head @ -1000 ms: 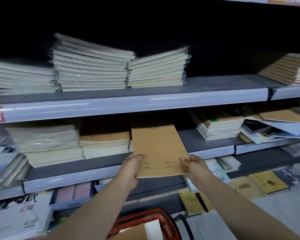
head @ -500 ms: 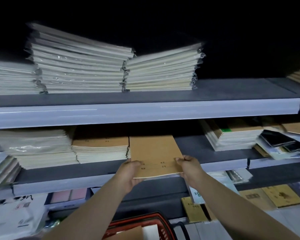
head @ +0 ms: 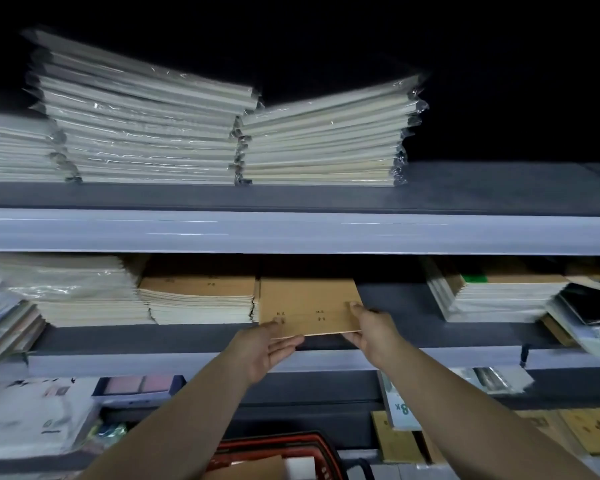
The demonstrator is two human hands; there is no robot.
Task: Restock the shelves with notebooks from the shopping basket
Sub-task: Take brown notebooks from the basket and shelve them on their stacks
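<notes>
**Held at both near corners**

On the grey metal shelf (head: 399, 301), just beside a stack of brown-covered notebooks (head: 198, 297), a thin brown kraft-paper notebook (head: 309, 301) is pinched by the left hand (head: 262, 353) and the right hand (head: 373, 332), thumbs on top.

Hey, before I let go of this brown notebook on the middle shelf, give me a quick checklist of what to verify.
1. Grip: left hand and right hand each hold a near corner of the brown notebook, thumbs on top. Ok.
2. Notebook fully set down: its near edge rests on fingers. Not ok.
3. Room on the middle shelf: bare surface to the notebook's right. Ok.
4. Lined up with the brown stack on its left: close beside it, contact unclear. Cannot tell.
5. More stock in the red basket: something brown shows inside. Cannot tell what.
</notes>
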